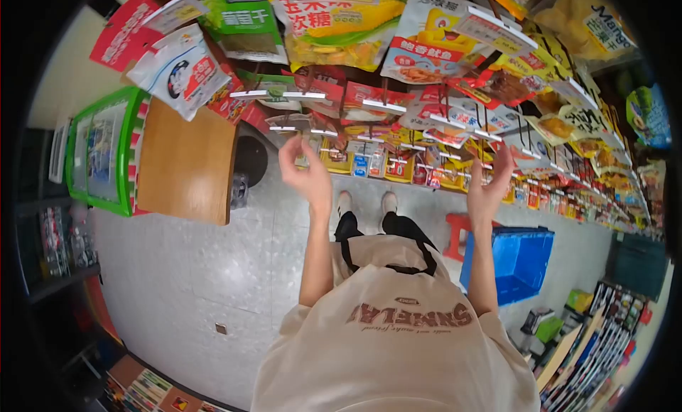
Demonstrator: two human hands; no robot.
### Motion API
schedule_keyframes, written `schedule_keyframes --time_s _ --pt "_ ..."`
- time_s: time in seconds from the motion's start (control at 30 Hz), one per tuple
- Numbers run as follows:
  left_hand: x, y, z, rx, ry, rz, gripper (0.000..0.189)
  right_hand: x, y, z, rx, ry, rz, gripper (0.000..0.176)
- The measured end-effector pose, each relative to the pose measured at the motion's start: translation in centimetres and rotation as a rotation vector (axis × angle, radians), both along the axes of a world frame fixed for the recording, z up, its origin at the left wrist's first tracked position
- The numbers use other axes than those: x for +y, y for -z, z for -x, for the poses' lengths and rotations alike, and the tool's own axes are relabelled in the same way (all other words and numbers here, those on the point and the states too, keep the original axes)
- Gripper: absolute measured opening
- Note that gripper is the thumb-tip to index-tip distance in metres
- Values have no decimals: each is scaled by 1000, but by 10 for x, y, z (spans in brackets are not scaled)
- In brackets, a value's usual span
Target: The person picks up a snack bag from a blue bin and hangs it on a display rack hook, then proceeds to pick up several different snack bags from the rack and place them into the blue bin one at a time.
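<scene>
My left hand (307, 177) is raised in front of the lower rows of the snack rack, its fingers loosely bent and apart with nothing in them. Close above it hang small packets (290, 122) behind white price strips. On the other side, my right hand (490, 185) is also open, thumb and fingers apart, near the hooks and price tags (462, 128) of the rack. Larger snack bags hang higher up: a green bag (245, 28), a yellow corn-candy bag (341, 32) and a white and red bag (430, 39). Neither hand clearly touches a packet.
A blue crate (522, 263) stands on the floor at my right, beside a red stool (457, 234). To the left are a wooden counter (185, 163) and a green-framed freezer (103, 153). Books or magazines (604, 334) stand at the lower right.
</scene>
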State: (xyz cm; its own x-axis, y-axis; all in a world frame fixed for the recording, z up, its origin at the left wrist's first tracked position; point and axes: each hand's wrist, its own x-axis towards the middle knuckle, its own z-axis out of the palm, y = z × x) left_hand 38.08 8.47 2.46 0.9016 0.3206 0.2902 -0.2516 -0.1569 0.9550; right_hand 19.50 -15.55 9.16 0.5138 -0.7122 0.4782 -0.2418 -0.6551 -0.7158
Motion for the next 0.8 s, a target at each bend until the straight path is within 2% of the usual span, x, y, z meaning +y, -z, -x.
schedule_keyframes --time_s 0.03,0.13,0.2,0.23,0.3,0.37,0.4,0.43,0.47,0.5,0.53,0.57,0.6,0.63,0.77,0.8 --pt "9 17 6 11 28 5 11 6 6 12 139 47 15 53" --pt "42 84 32 178 281 -275 7 27 14 30 190 -3 8 48" --pt "75 133 61 286 466 -461 4 48 16 49 375 -177 -213 42" --pt "94 160 77 345 562 -556 4 55 18 59 368 -178 -223 42" --pt "133 210 118 624 667 -831 8 65 25 80 589 -376 -345 39" --pt "191 282 173 647 680 -980 13 77 40 105 591 -389 -376 38" --pt "217 288 195 884 753 -1026 17 80 49 118 626 -373 -377 39" --pt "253 331 225 895 914 -1251 23 85 56 131 660 -352 -377 41" --pt "264 303 244 1183 878 -1209 32 90 60 143 646 -351 -374 41" --pt "287 317 270 1291 883 -1236 37 96 63 154 622 -331 -369 41" --pt "294 280 290 1375 795 -1124 40 102 68 168 600 -313 -367 42" --pt "364 335 339 1371 783 -1127 40 109 73 184 590 -320 -368 42" --pt "369 330 357 1256 808 -1169 40 117 80 199 583 -309 -372 42" --pt "345 343 360 1140 828 -1213 40 125 89 214 573 -299 -377 42" --pt "412 321 399 1156 763 -1205 39 172 133 287 590 -278 -468 43" --pt "428 311 407 1158 767 -1202 39 188 141 309 692 -304 -489 44"
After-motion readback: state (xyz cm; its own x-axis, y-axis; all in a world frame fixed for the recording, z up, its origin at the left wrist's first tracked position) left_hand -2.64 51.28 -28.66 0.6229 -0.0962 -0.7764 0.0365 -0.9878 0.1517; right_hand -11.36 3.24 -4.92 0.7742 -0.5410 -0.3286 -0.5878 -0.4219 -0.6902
